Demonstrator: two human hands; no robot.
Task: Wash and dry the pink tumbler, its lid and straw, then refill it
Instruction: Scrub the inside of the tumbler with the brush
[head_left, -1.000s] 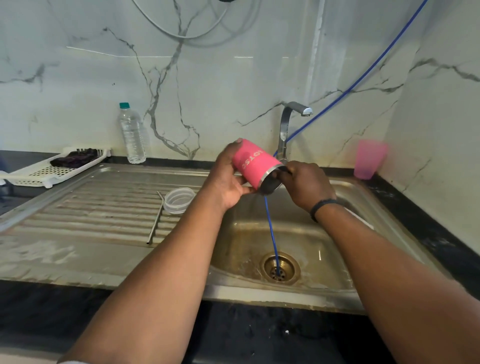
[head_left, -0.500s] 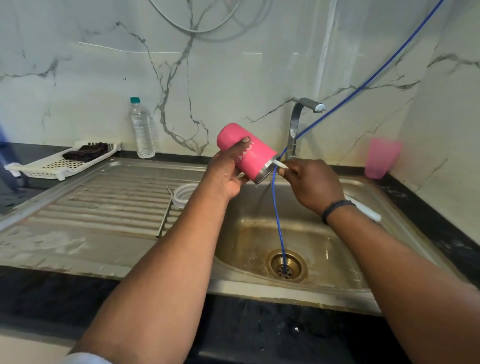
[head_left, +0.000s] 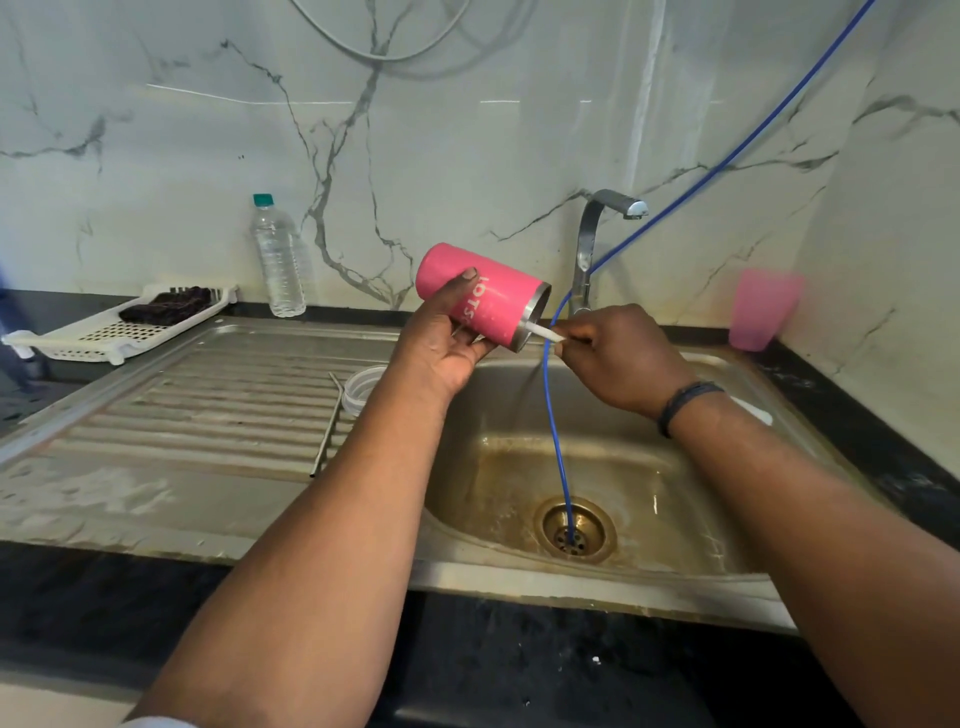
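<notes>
Pulled back since earlier: right hand (head_left: 618, 358) w/ white brush handle (head_left: 545, 333) pinched, partly out of pink tumbler (head_left: 480, 293). Left hand (head_left: 441, 345) grips tumbler, tilted mouth-right over sink (head_left: 727, 582). Lid (head_left: 363, 387) & straw (head_left: 327, 426) on draining surface. Step: prob. inside scrub; next, rinse under tap (head_left: 597, 234).

Black stone surface (head_left: 519, 670) with steel sink: metal straw (head_left: 327, 423) and clear round lid (head_left: 363, 387) on drainboard; white tray (head_left: 98, 332), bottle (head_left: 278, 260) at back edge; pink cup (head_left: 761, 309) at back right corner.
</notes>
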